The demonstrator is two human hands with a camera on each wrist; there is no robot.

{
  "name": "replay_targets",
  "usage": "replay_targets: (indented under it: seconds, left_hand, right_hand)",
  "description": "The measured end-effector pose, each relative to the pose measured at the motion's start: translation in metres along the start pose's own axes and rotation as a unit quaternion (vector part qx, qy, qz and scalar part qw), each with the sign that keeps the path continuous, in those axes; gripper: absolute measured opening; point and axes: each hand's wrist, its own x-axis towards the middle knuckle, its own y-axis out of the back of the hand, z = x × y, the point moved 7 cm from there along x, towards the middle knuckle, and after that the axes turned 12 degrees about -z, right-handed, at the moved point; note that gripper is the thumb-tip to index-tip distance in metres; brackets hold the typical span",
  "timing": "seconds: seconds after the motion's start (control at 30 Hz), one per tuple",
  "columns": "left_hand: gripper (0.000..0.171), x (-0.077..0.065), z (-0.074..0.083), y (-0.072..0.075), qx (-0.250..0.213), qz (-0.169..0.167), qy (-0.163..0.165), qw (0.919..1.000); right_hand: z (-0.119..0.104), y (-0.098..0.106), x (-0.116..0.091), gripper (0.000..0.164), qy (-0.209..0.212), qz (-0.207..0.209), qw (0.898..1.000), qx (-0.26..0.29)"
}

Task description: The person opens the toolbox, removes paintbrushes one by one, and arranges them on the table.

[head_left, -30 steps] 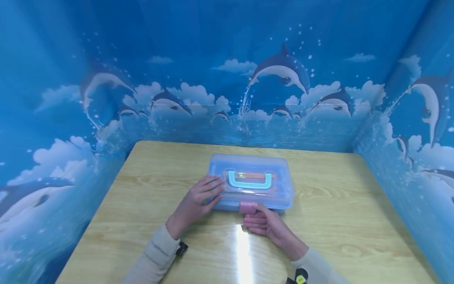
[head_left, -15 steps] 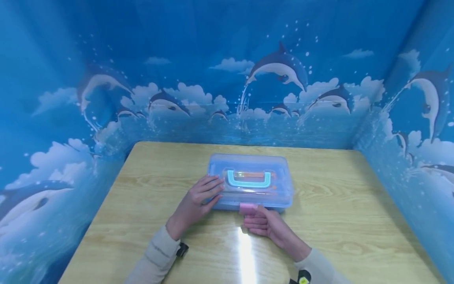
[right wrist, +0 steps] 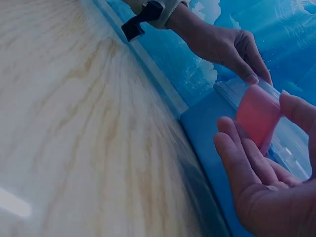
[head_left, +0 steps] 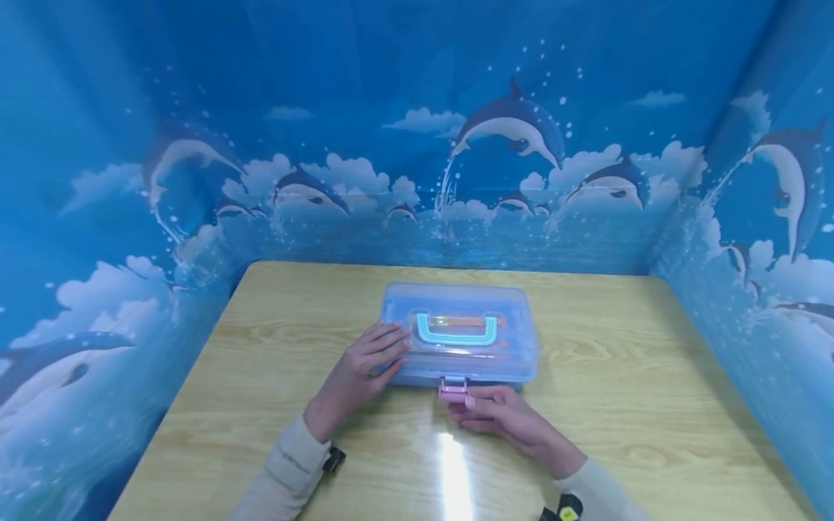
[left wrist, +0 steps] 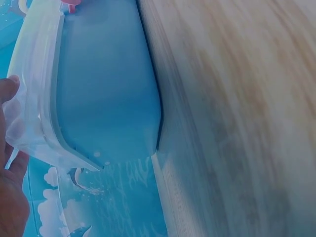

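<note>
A blue plastic storage box (head_left: 417,379) with a clear lid (head_left: 515,351) sits on the table, its lid down. A light-blue handle (head_left: 456,339) lies folded flat on top, and an orange item shows dimly through the lid. My left hand (head_left: 361,362) rests on the lid's left end, fingers spread over it and thumb near the front edge. At the front, my right hand (head_left: 504,416) pinches the pink latch (head_left: 452,391) between thumb and fingers; the latch is swung out from the lid. In the right wrist view the latch (right wrist: 257,116) stands tilted away from the box.
The wood-grain table (head_left: 625,405) extends around the box, with a bright reflection in front. A blue dolphin-printed curtain (head_left: 365,217) encloses the back and both sides. Dark wrist straps (head_left: 334,459) sit at the sleeves.
The pink latch has swung outward and down from the lid's front edge. My right hand has shifted slightly right and toward me with it. The left hand stays on the lid.
</note>
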Motion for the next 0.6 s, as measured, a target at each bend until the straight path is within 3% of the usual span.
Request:
replay_targets:
  seconds: [0.17, 0.33, 0.43, 0.6]
  left_hand:
    - [0.042, 0.002, -0.001, 0.0, -0.002, -0.004, 0.006, 1.0]
    - [0.042, 0.001, -0.002, -0.001, -0.006, -0.005, 0.015, 0.9999]
    - [0.042, 0.0, -0.001, -0.002, -0.001, -0.003, 0.01, 0.9999]
    - [0.042, 0.0, -0.001, 0.0, -0.001, -0.001, 0.005, 1.0]
  right_hand:
    - [-0.006, 0.006, -0.002, 0.055, -0.015, -0.007, 0.997, -0.081]
    - [-0.011, 0.007, -0.004, 0.058, -0.02, 0.019, 0.984, -0.174]
    - [-0.014, 0.003, -0.005, 0.058, -0.018, 0.032, 0.971, -0.234]
    - [-0.023, -0.005, -0.006, 0.061, -0.008, 0.05, 0.94, -0.338]
